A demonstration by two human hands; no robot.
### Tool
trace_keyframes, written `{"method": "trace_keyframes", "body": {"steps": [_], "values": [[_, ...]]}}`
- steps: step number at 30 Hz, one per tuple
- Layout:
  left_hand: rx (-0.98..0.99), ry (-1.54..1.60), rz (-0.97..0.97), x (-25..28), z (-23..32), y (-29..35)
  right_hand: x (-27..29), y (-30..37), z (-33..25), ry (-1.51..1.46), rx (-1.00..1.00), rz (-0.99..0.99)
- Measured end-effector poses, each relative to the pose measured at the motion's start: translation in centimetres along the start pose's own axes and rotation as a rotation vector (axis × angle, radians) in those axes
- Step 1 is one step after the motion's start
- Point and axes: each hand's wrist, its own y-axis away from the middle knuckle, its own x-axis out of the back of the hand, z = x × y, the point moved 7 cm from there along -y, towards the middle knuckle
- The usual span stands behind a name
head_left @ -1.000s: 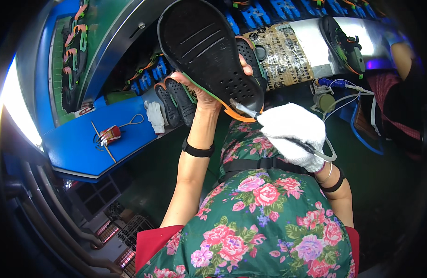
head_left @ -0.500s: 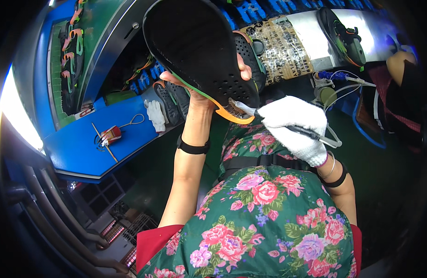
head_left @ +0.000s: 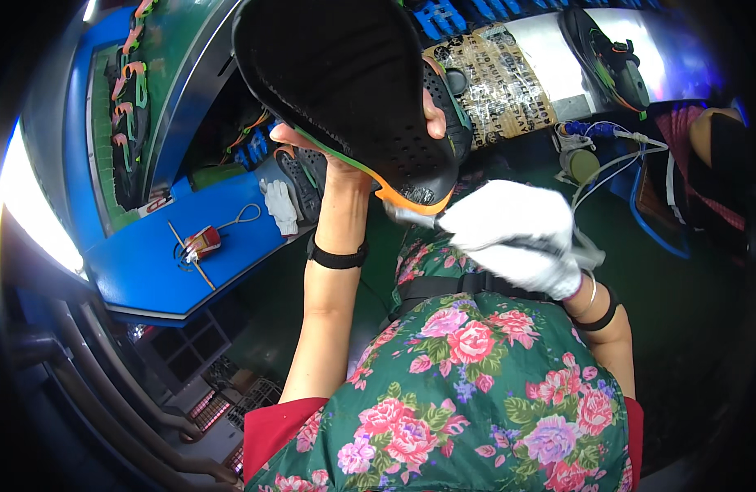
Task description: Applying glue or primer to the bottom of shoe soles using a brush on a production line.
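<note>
A black shoe sole [head_left: 337,90] with a green and orange edge is held up, its broad end toward the top of the view. My bare left hand [head_left: 343,170] grips it from beneath, thumb at its left edge and fingertips at its right. Small holes dot the sole near its narrow end, where the black surface shines. My right hand [head_left: 517,225], in a white knit glove, is closed around a brush [head_left: 407,216]. The bristles are at the orange rim of the narrow end. From that hand hangs a pale tube [head_left: 589,256].
On the blue side table [head_left: 148,271] lie a white glove [head_left: 280,207], a small red container [head_left: 202,243] and a stick. More dark soles [head_left: 300,184] stand beside it. A metal surface holds a dark shoe [head_left: 605,61]. Another person's arm [head_left: 717,139] shows at right.
The brush has moved from the sole's inner surface down and left to the orange rim. The sole has shifted slightly left and up, and the area by its narrow end now looks shinier.
</note>
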Motion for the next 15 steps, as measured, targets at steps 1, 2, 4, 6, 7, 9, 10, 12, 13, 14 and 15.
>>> {"method": "trace_keyframes", "body": {"steps": [1, 2, 4, 6, 7, 9, 10, 12, 13, 14, 15], "values": [[-0.002, -0.001, 0.002, 0.2, 0.0, 0.0, 0.4, 0.2, 0.9, -0.155, -0.066, 0.024], [-0.007, 0.009, 0.021, 0.5, 0.0, 0.0, 0.7, 0.2, 0.7, -0.093, -0.037, 0.049], [-0.017, 0.031, 0.043, 1.2, -0.2, -0.1, 1.2, 0.0, 0.1, -0.028, -0.014, 0.068], [0.026, 0.053, 0.047, 1.6, -0.7, -0.1, 0.4, -0.4, -1.6, 0.374, 0.181, 0.020], [0.054, 0.068, 0.040, 1.7, -0.9, -0.2, 0.3, -0.3, -1.3, 0.376, 0.181, 0.012], [0.132, 0.097, 0.030, 2.0, -1.7, 0.0, -1.2, 0.4, -1.0, 0.502, 0.290, -0.111], [0.177, 0.112, 0.021, 2.2, -2.1, 0.1, -1.2, 0.3, -1.0, 0.501, 0.291, -0.120], [0.253, 0.141, 0.012, 2.5, -2.9, 0.6, -1.3, -0.1, -0.3, 0.212, 0.213, -0.199], [0.289, 0.148, 0.010, 2.6, -3.3, 0.9, -1.1, -0.2, -0.3, 0.210, 0.213, -0.209], [0.324, 0.151, 0.012, 2.8, -3.6, 1.3, -1.0, -0.3, -0.1, 0.097, 0.168, -0.252], [0.351, 0.159, 0.020, 2.8, -3.9, 1.5, -0.9, -0.3, 0.0, -0.015, 0.120, -0.294]]}}
